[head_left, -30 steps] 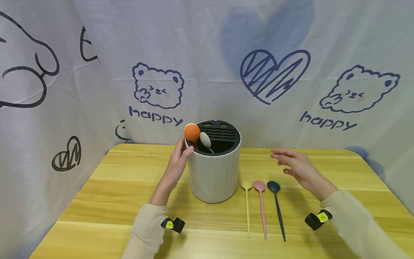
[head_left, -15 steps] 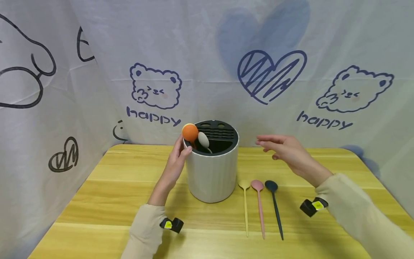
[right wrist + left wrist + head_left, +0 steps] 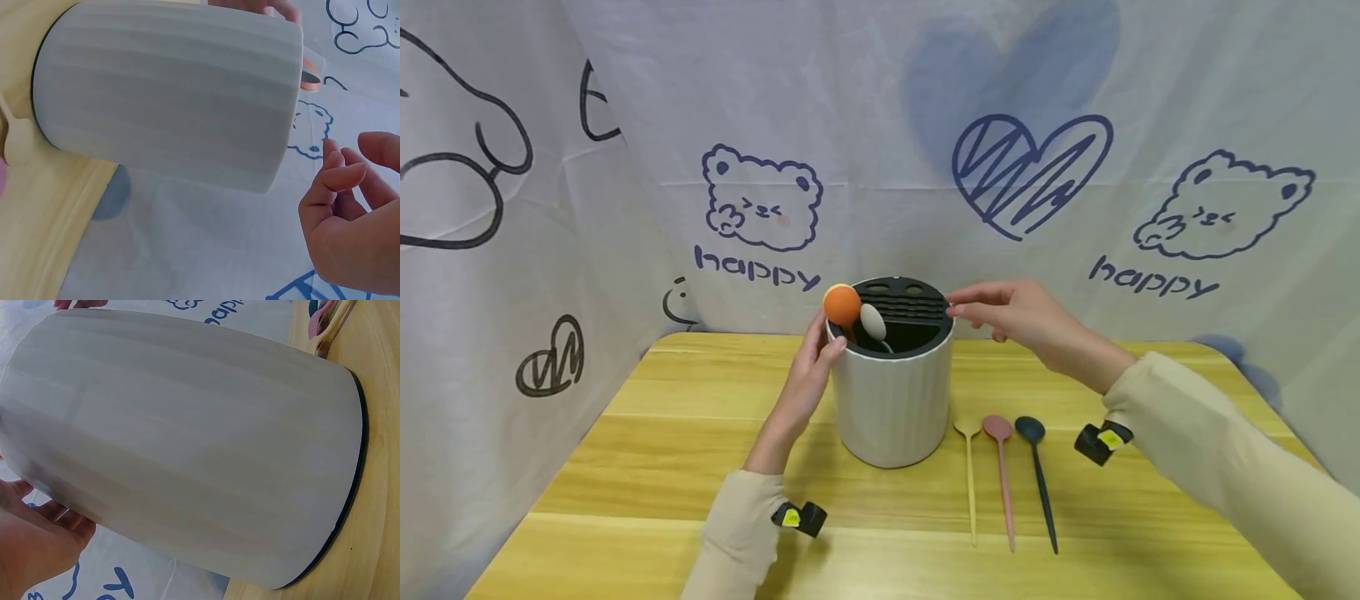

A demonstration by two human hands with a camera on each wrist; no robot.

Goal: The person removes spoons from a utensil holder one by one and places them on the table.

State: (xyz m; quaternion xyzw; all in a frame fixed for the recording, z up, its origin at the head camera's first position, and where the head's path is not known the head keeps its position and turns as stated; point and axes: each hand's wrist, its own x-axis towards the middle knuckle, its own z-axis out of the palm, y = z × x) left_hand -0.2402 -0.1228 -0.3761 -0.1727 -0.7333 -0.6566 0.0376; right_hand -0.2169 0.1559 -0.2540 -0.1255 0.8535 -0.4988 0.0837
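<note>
Head view, mid-frame: left hand (image 3: 807, 375) grips canister (image 3: 893, 408), right hand (image 3: 1033, 321) loosely bent beside it; lopsided pushing could tip it.

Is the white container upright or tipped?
Upright: in the head view, the white container stands on the table, black top facing up.

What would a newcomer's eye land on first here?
Probably the orange ball sticking up at the left of the white container's dark top, beside a white oval piece. Next, the container itself, upright on the wooden table, with the left hand against its side and the right hand near its rim. To its right lie yellow, pink and dark spoons.
</note>
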